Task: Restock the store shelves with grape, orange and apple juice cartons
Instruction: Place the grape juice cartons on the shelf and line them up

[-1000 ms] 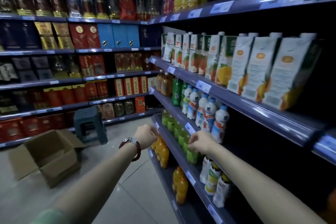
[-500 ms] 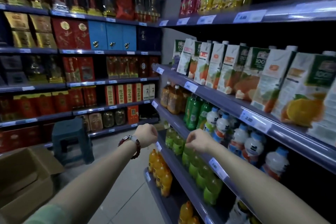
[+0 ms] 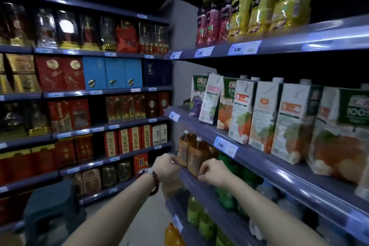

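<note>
Since the earlier frames the head view has lifted and swung along the aisle: the cardboard box on the floor is gone from sight, the top shelf of bottles has come in, and both hands have risen from the green bottles to the brown tea bottles (image 3: 196,158).

Head view: the left hand (image 3: 166,168) sits just left of the tea bottles, fingers curled together, holding nothing that shows. The right hand (image 3: 214,172) is just below and right of them, fingertips pinched together at the shelf edge (image 3: 191,175); whether they grip anything I cannot tell. The juice cartons (image 3: 263,116) stand in a row one shelf above the tea bottles, the grape carton (image 3: 196,96) at the far end.

The risk, as I judge it: neither hand carries a carton, and fiddling so near the tea bottles could tip one off the edge.
</note>
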A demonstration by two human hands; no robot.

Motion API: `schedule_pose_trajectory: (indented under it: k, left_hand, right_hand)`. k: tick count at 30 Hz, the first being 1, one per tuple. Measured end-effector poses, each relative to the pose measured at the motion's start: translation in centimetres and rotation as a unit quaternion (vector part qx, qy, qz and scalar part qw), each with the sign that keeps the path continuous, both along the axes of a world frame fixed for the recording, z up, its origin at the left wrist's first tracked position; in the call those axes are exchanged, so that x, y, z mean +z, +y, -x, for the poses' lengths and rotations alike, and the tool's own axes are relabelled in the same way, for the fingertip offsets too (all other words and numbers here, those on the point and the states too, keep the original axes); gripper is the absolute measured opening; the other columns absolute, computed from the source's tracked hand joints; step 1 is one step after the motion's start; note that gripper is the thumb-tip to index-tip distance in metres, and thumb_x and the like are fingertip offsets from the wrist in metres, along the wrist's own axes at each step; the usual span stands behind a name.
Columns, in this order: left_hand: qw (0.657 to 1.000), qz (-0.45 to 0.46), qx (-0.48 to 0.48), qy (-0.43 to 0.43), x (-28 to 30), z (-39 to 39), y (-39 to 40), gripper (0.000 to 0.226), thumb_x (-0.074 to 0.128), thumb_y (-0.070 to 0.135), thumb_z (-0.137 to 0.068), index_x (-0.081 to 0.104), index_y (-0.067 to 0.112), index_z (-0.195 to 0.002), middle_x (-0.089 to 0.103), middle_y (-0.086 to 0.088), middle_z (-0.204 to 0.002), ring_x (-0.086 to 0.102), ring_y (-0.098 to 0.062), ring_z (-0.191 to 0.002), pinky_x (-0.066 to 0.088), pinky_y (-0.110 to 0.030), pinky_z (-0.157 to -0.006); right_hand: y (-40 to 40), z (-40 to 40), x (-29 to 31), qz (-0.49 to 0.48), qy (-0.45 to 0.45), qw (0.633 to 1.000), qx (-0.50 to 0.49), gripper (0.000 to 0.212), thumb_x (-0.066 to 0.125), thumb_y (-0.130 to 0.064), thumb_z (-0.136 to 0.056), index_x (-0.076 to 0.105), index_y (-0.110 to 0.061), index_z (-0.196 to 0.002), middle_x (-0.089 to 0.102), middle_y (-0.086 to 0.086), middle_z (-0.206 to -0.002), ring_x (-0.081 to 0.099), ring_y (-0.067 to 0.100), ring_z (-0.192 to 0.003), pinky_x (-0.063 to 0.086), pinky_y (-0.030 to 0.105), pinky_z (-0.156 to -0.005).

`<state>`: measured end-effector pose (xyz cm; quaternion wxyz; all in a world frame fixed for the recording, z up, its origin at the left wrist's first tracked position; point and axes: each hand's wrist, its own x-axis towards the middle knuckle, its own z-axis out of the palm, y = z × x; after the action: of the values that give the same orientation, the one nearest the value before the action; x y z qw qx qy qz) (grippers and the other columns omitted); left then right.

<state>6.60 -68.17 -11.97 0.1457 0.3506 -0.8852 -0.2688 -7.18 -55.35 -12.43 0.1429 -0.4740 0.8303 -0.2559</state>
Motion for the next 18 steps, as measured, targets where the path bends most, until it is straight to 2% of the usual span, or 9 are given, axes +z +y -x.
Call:
schedule_pose_trajectory:
  k: [2,4,6,8,9,11,15,18]
  left_hand:
    - [1.000,-0.007,-0.004,0.024,1.3,1.8,-2.3,0.007,0.062,0.022,-0.083,0.067,0.024,-0.079,0.065,0.004,-0.083,0.060,-0.007,-0.073,0.043,-0.014,-0.056]
    - [0.999,-0.001,-0.013,0.034,2.1,3.4,-4.6,0.008,0.062,0.019,-0.082,0.069,0.018,-0.080,0.068,-0.001,-0.085,0.064,-0.014,-0.077,0.042,-0.013,-0.054]
    - [0.999,0.008,-0.021,0.043,2.7,5.2,-6.5,0.008,0.062,0.020,-0.082,0.069,0.019,-0.079,0.071,-0.003,-0.090,0.062,-0.011,-0.072,0.042,-0.012,-0.054]
    - [0.998,0.008,-0.023,0.064,3.3,7.2,-8.6,0.006,0.064,0.021,-0.083,0.070,0.020,-0.082,0.071,-0.002,-0.091,0.059,-0.009,-0.073,0.046,-0.018,-0.064]
    - [0.997,0.004,-0.028,0.075,3.7,8.4,-9.6,0.005,0.065,0.020,-0.083,0.070,0.019,-0.083,0.070,-0.003,-0.090,0.059,-0.010,-0.075,0.046,-0.021,-0.067]
    - [0.995,0.007,-0.051,0.082,4.6,10.8,-11.5,0.008,0.064,0.016,-0.084,0.071,0.015,-0.088,0.071,-0.006,-0.094,0.059,-0.012,-0.078,0.046,-0.023,-0.069]
    - [0.989,0.005,-0.077,0.127,6.8,15.7,-15.1,0.015,0.059,0.013,-0.083,0.072,0.013,-0.090,0.072,-0.014,-0.099,0.066,-0.027,-0.091,0.050,-0.027,-0.074]
    - [0.988,0.017,-0.063,0.141,8.5,18.3,-17.7,0.020,0.057,0.018,-0.083,0.071,0.006,-0.091,0.071,-0.017,-0.099,0.065,-0.031,-0.095,0.047,-0.030,-0.074]
  right_hand:
    - [-2.5,1.5,1.4,0.032,-0.015,0.999,-0.012,0.019,0.070,-0.018,-0.079,0.060,-0.024,-0.064,0.066,0.001,-0.081,0.062,0.019,-0.076,0.052,0.023,-0.066]
    - [-4.8,2.5,2.4,0.059,-0.013,0.998,-0.008,0.024,0.069,-0.016,-0.082,0.058,-0.025,-0.063,0.066,0.001,-0.081,0.060,0.018,-0.080,0.046,0.017,-0.060]
    - [-6.6,3.1,3.2,0.076,-0.007,0.997,-0.006,0.016,0.069,-0.018,-0.083,0.062,-0.025,-0.070,0.068,0.003,-0.084,0.060,0.017,-0.082,0.051,0.025,-0.071]
    - [-8.2,3.6,4.2,0.095,-0.005,0.995,-0.007,0.006,0.069,-0.019,-0.083,0.066,-0.022,-0.078,0.067,0.001,-0.081,0.060,0.016,-0.081,0.052,0.031,-0.079]
    - [-8.9,3.9,4.6,0.102,0.000,0.995,-0.011,0.002,0.069,-0.019,-0.083,0.068,-0.020,-0.082,0.067,0.001,-0.081,0.061,0.016,-0.081,0.052,0.031,-0.079]
    - [-10.1,4.5,5.4,0.107,0.016,0.994,-0.028,0.007,0.069,-0.018,-0.084,0.071,-0.014,-0.089,0.070,0.005,-0.085,0.062,0.017,-0.080,0.052,0.031,-0.078]
    - [-11.8,6.0,7.5,0.142,0.031,0.985,-0.088,0.003,0.069,-0.018,-0.084,0.067,-0.020,-0.083,0.066,-0.003,-0.071,0.061,0.010,-0.066,0.053,0.026,-0.069]
    - [-12.7,6.9,9.3,0.171,0.050,0.970,-0.165,0.002,0.070,-0.018,-0.084,0.068,-0.018,-0.083,0.069,0.003,-0.077,0.062,0.013,-0.064,0.057,0.032,-0.068]
